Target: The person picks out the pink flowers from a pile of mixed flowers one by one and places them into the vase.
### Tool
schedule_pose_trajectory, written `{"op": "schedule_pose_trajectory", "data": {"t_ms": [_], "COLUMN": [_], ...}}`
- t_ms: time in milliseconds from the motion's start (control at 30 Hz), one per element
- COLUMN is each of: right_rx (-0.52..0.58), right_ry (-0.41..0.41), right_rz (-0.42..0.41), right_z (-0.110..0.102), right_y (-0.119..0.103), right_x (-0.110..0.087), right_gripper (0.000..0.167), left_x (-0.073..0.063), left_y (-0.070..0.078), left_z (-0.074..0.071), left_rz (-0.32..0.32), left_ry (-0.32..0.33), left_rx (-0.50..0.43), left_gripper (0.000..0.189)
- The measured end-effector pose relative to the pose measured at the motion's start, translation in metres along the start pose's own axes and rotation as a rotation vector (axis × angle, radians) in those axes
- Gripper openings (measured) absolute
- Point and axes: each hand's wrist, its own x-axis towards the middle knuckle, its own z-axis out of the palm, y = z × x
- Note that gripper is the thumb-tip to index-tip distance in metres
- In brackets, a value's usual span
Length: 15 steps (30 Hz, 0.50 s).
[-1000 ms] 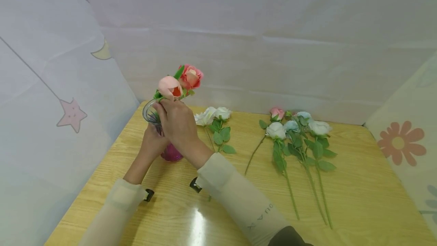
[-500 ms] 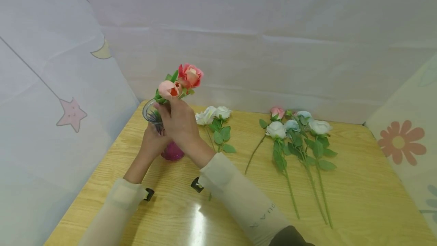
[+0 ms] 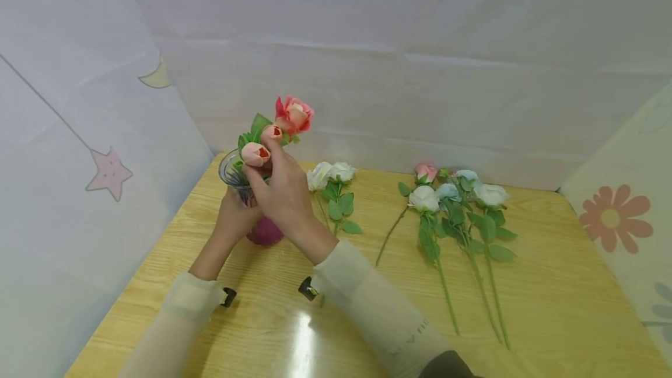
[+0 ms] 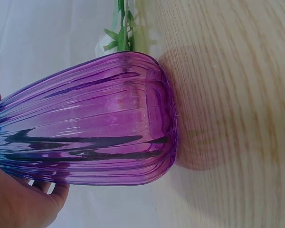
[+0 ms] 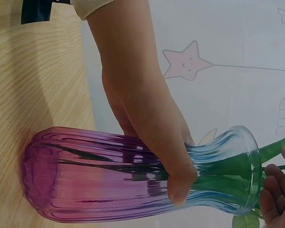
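Observation:
A ribbed glass vase point(image 3: 265, 233), purple below and bluish at the flared rim, stands on the wooden table. My left hand point(image 3: 234, 217) grips it round the neck; the right wrist view shows the thumb and dark stems through the glass. A coral-pink rose point(image 3: 295, 115), a lower pale pink bud point(image 3: 255, 154) and a smaller upper bud point(image 3: 272, 132) rise over the mouth with green leaves. My right hand point(image 3: 286, 188) holds the pale pink buds between thumb and index finger, just above the rim. Its other fingers point(image 5: 278, 190) curl beside the rim in the right wrist view.
Two white roses point(image 3: 331, 176) lie right behind my right forearm. Farther right on the table point(image 3: 556, 284) lie a pink rose point(image 3: 426, 173), a white rose point(image 3: 424, 198), pale blue roses point(image 3: 449, 192) and another white rose point(image 3: 492, 195). A pale cloth point(image 3: 367, 98) hangs behind.
My right hand has shifted slightly right, its thumb and index finger spreading round the buds. The larger pale bud has moved lower, and the smaller one has come into view. The left hand stays on the vase.

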Motion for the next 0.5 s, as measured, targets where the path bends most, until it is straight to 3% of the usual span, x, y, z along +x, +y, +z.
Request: {"op": "schedule_pose_trajectory", "data": {"t_ms": [267, 500], "right_rx": [0.081, 0.073], "right_ry": [-0.002, 0.014], "right_rz": [0.023, 0.051], "right_z": [-0.004, -0.009], "right_y": [0.006, 0.018], "right_x": [-0.009, -0.015], "right_gripper": [0.059, 0.052], "left_x": [0.001, -0.002], "left_y": [-0.002, -0.001], "left_z": [0.001, 0.001], "left_rz": [0.022, -0.015], "left_ry": [-0.001, 0.002], "left_rx": [-0.008, -0.011], "left_gripper": [0.083, 0.081]}}
